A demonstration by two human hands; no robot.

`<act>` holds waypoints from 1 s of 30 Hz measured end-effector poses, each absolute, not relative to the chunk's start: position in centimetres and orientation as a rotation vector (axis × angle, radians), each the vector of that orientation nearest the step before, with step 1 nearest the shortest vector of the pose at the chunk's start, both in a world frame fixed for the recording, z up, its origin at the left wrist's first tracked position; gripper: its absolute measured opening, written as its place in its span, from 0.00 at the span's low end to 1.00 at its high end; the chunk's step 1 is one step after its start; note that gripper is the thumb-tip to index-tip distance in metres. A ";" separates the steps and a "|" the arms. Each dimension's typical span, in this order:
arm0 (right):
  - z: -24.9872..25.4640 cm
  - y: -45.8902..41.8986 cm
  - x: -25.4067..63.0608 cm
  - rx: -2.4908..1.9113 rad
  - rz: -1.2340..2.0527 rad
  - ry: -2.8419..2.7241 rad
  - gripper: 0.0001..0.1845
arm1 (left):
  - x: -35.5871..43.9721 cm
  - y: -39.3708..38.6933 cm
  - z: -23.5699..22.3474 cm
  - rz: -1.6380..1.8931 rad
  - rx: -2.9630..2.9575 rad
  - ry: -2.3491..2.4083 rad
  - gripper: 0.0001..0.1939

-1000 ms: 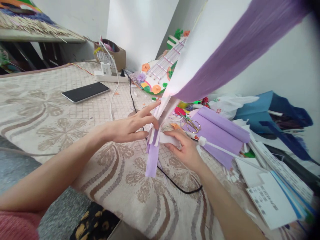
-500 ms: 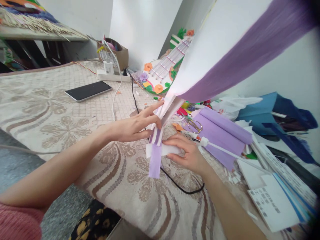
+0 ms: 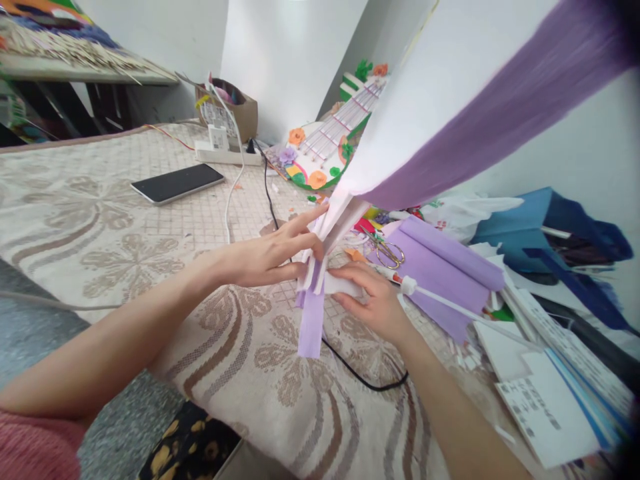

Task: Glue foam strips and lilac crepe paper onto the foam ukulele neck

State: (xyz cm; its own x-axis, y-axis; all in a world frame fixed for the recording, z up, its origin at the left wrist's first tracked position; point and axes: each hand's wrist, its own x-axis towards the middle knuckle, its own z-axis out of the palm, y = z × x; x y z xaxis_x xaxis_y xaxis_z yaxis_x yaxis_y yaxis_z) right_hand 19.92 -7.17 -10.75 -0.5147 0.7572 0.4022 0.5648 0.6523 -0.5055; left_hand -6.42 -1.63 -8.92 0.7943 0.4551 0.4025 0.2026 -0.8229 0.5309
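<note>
Currently: 1 white-and-purple craft piece (image 3: 450, 143), lg., slanting up & R from betw. the two hands; its narrow lower end touches L hand, just beyond & L of R hand.

L hand (image 3: 273, 257): holding said lower end; 1 finger stretched up along its edge, another bent over near side.

R hand (image 3: 377, 303): grasping sm. white block (image 3: 343, 285) betw. thumb & fingers, held beside lower end; contact betw. block & piece can't be told.

Purple strip (image 3: 311, 327), 1: hangs from lower end, betw. hands, on near side of both.

Black cord (image 3: 367, 385): near side of R hand, on cloth-covered counter (image 3: 135, 260).

White rod w/ knob (image 3: 409, 285): just R of R hand.

Scissors (image 3: 380, 245), gold-handled, 1 pr.: beyond R hand, near purple paper (image 3: 445, 283), which lies beyond & R of same hand.

White plastic bag (image 3: 475, 215), blue bag (image 3: 510, 217): farther R of R hand, beyond it. Printed white box (image 3: 555, 417): well R of R hand, near side.

Phone (image 3: 177, 182), dark screen up: beyond & L of L hand. Power strip (image 3: 235, 156), cardboard box (image 3: 246, 120) behind it: farther beyond L hand. Flower-decked craft (image 3: 320, 152): also beyond L hand, to R of strip.
</note>
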 end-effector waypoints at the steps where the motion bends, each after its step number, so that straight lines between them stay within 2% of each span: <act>1: -10.9 -7.0 19.9 -1.051 0.400 -2.250 0.12 | -6.4 -1.6 -8.9 0.721 2.517 0.490 0.10; 11: -11.5 -6.4 19.9 -1.107 0.387 -2.212 0.11 | -6.5 -1.9 -8.4 0.777 2.533 0.486 0.13; 16: -11.6 -6.4 19.8 -1.114 0.424 -2.223 0.12 | -6.4 -1.5 -8.9 1.079 2.446 0.511 0.10; 19: -11.6 -6.4 19.6 -1.119 0.416 -2.220 0.12 | -5.6 -0.9 -9.5 1.297 2.304 0.591 0.16; 22: -11.4 -6.4 19.4 -1.128 0.414 -2.230 0.12 | -4.9 -0.2 -9.6 1.351 2.177 0.669 0.22; 26: -11.0 -6.4 19.2 -1.152 0.455 -2.246 0.11 | -4.6 1.1 -9.3 1.294 2.024 0.626 0.23; 30: -10.8 -6.4 19.2 -1.166 0.480 -2.232 0.12 | -4.6 2.5 -9.3 1.193 1.842 0.512 0.30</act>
